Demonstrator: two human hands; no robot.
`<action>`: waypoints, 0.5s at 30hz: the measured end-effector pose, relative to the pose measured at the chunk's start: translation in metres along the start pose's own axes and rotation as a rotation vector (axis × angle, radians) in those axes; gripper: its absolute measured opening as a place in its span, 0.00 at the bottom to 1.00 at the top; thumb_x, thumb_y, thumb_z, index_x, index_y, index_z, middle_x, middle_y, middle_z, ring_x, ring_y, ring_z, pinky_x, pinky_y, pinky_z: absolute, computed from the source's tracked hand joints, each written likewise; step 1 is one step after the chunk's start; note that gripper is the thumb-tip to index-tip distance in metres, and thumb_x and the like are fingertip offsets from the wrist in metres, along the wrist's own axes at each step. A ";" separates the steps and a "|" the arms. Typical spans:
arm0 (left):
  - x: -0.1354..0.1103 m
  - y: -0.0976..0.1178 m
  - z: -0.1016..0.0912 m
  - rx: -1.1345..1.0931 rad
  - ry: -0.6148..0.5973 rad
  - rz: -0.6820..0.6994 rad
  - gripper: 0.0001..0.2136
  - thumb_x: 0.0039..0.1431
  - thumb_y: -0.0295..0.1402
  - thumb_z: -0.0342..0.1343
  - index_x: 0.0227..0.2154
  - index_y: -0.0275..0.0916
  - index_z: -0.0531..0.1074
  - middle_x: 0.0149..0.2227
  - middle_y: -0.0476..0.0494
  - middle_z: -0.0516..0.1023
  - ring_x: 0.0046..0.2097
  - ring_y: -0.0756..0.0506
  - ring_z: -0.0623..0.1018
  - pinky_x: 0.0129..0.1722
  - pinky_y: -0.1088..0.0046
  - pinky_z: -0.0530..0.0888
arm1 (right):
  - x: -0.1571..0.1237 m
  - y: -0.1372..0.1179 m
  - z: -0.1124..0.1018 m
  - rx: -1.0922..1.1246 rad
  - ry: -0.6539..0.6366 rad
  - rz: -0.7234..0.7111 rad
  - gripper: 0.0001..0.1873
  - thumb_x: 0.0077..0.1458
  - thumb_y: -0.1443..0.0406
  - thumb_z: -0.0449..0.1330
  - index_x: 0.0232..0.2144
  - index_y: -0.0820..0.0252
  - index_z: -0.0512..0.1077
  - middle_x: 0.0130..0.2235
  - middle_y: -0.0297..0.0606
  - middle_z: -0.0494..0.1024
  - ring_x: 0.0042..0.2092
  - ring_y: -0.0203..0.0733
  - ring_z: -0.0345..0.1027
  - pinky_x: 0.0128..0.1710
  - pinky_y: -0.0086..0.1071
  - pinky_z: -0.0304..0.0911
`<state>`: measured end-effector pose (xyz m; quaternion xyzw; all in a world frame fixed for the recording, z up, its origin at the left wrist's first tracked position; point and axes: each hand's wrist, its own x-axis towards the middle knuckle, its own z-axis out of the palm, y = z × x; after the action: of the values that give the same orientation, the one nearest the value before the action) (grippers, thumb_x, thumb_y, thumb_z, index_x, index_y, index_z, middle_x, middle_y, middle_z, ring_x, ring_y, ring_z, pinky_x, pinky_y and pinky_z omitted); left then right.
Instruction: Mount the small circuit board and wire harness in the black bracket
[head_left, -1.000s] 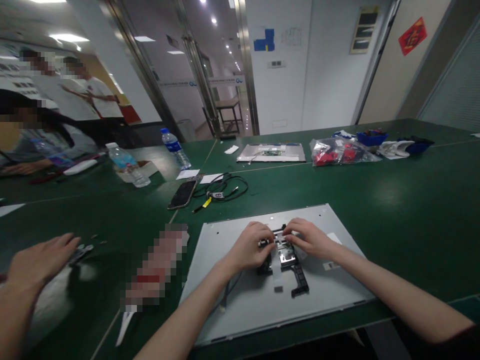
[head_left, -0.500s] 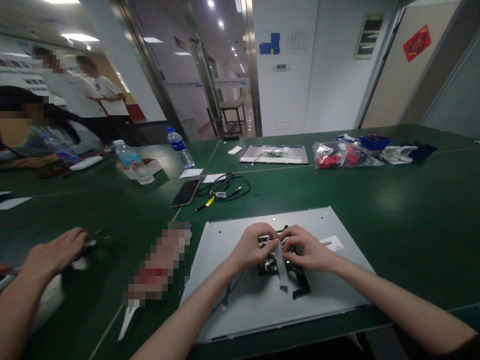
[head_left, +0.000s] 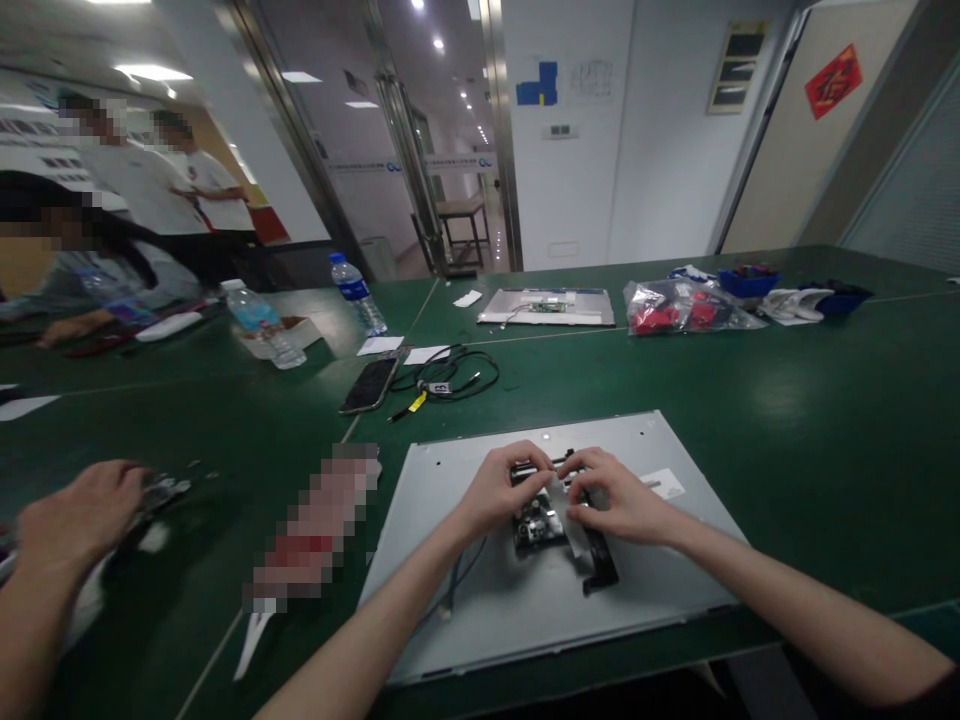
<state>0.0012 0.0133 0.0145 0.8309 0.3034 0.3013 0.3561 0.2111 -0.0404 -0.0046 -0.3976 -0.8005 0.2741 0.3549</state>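
Note:
A black and silver mechanism with a frame and small metal parts (head_left: 537, 525) lies on a pale metal panel (head_left: 480, 640) in front of me. Over its middle hangs a grey flat strip, perhaps a ribbon cable (head_left: 576, 538), its upper end between my fingertips. My left hand (head_left: 508, 488) pinches that end from the left, just over the mechanism. From the right, my right hand (head_left: 616, 497) has thumb and fingers closed at the strip's edge; the exact contact is partly hidden. A thin cable (head_left: 454, 580) lies on the panel near my left forearm.
A co-worker's hand (head_left: 82, 510) handles metal parts at left. Beyond the panel are a phone (head_left: 369, 385), a coiled black cable (head_left: 480, 385), bottles (head_left: 358, 293), another panel (head_left: 585, 310) and a plastic bag with red items (head_left: 690, 310). A blurred-out reddish object (head_left: 315, 530) lies left.
The grey strip has swung and tilted to the right, uncovering more of the mechanism. My hands stay nearly in place. The co-worker's hand at left has moved left.

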 end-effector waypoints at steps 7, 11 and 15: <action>0.001 -0.006 -0.001 0.018 -0.126 0.005 0.09 0.58 0.37 0.57 0.26 0.37 0.73 0.35 0.44 0.77 0.40 0.45 0.76 0.42 0.68 0.71 | -0.009 -0.003 0.003 -0.071 -0.069 0.031 0.02 0.49 0.68 0.64 0.26 0.57 0.76 0.55 0.41 0.68 0.58 0.51 0.59 0.57 0.51 0.53; 0.000 -0.006 -0.003 0.063 -0.193 0.031 0.06 0.54 0.34 0.60 0.26 0.38 0.74 0.40 0.44 0.76 0.44 0.44 0.75 0.47 0.66 0.69 | -0.014 -0.007 0.009 -0.160 -0.091 0.005 0.02 0.48 0.67 0.65 0.26 0.56 0.78 0.61 0.39 0.61 0.63 0.56 0.49 0.60 0.55 0.47; -0.002 -0.007 -0.002 0.127 -0.214 0.038 0.03 0.50 0.31 0.62 0.25 0.39 0.75 0.43 0.43 0.75 0.46 0.42 0.73 0.50 0.63 0.66 | -0.018 -0.011 0.014 -0.230 -0.091 0.012 0.02 0.47 0.67 0.65 0.27 0.55 0.79 0.64 0.37 0.57 0.65 0.57 0.45 0.60 0.55 0.45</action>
<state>-0.0035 0.0172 0.0095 0.8847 0.2665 0.1980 0.3271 0.2029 -0.0633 -0.0111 -0.4277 -0.8394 0.2006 0.2688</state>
